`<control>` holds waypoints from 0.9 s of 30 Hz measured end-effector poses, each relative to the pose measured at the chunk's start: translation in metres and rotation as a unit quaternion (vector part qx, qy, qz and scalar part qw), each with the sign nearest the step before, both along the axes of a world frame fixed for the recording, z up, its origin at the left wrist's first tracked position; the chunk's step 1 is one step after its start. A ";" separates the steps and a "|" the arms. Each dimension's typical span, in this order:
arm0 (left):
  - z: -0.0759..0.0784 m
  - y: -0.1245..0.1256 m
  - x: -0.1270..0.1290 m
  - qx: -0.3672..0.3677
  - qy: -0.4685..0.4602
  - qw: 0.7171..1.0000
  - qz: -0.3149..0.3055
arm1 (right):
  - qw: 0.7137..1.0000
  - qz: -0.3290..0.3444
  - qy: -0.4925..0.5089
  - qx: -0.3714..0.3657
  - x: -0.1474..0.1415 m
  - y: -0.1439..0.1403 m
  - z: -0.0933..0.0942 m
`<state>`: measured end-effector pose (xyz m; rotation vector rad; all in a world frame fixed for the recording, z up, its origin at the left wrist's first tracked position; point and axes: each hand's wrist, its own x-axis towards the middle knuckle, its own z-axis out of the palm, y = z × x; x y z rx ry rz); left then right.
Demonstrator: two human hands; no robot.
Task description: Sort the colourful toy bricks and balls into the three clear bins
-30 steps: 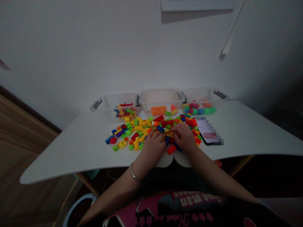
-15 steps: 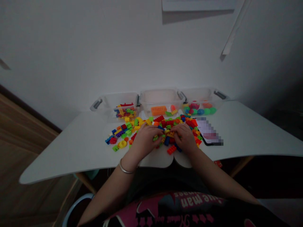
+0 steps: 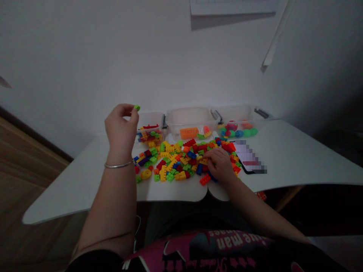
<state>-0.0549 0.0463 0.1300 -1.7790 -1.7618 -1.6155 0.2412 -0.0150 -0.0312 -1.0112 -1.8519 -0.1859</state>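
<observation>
**Green piece held up over the left tub**

Up at the left, the person's left hand [image 3: 121,128] is raised off the table, thumb and forefinger pinched on a small green piece [image 3: 137,107]. The piece sits at the fingertips, above the near rim of the left tub [image 3: 153,118], and clear of the table. A thin bangle [image 3: 118,165] rings that wrist.

The right hand [image 3: 219,164] lies low on the white table [image 3: 297,158], palm down over the right part of the brick pile [image 3: 176,158]. Its fingers are bent into the loose bricks; whether they grip one I cannot tell from here.

The pile is a scatter of yellow, green, red, blue and orange bricks spread across the middle of the table, just in front of three clear tubs standing in a row against the wall. The left tub holds a mixed heap of small pieces. The middle tub [image 3: 190,117] holds an orange block [image 3: 189,132] and a few smaller bits beside it. The right tub [image 3: 241,115] holds round pieces in green, blue and pink.

A yellow wheel [image 3: 146,174] lies at the pile's near left edge, and a red brick [image 3: 205,179] at the near edge just beside the right hand. A phone [image 3: 251,160] lies flat to the right of the pile, near that hand.
</observation>
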 end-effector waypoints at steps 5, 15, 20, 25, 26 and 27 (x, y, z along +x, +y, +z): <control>-0.019 0.014 -0.005 -0.132 0.196 0.965 0.110 | 1.000 0.007 -0.003 0.000 0.000 0.000 0.001; -0.058 0.037 -0.007 -0.238 0.187 0.948 0.096 | 1.000 0.010 0.006 -0.022 0.001 0.000 -0.001; -0.059 0.036 -0.006 -0.254 0.239 0.931 0.112 | 1.000 0.008 0.006 -0.020 0.000 0.000 -0.002; -0.059 0.031 -0.001 -0.254 0.277 0.919 0.120 | 1.000 0.011 -0.002 -0.014 0.001 0.001 -0.002; -0.059 0.031 0.000 -0.258 0.278 0.918 0.114 | 1.000 0.013 -0.002 -0.014 0.001 0.001 -0.002; -0.060 0.031 0.000 -0.259 0.276 0.920 0.101 | 1.000 0.013 -0.001 -0.012 0.001 0.001 -0.002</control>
